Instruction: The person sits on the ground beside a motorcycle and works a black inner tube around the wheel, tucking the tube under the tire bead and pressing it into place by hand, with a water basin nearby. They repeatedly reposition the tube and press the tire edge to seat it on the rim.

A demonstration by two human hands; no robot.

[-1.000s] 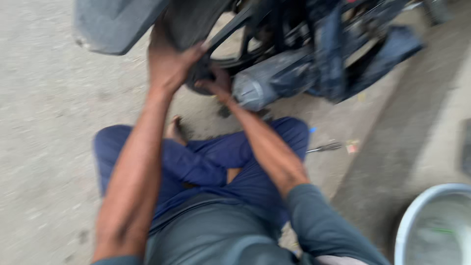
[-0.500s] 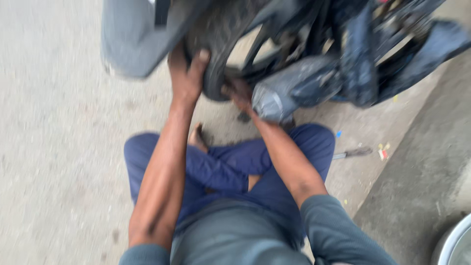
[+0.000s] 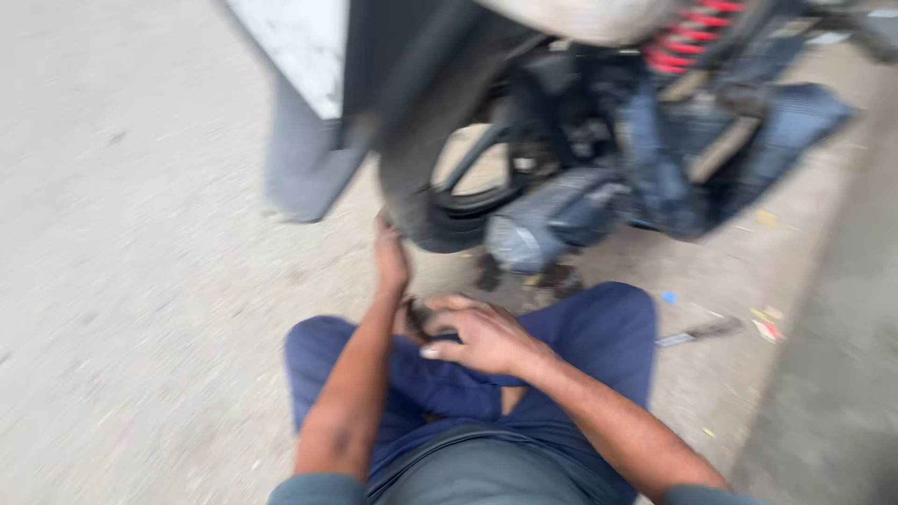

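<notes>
Left hand (image 3: 391, 257) is at frame centre, fingers pressed on the bottom of the black rear tyre (image 3: 426, 201) of the scooter (image 3: 599, 140); blur hides how far they close. Right hand (image 3: 482, 337) hovers lower centre over the blue trousers (image 3: 599, 327), fingers loosely curled, nothing clearly held.
</notes>
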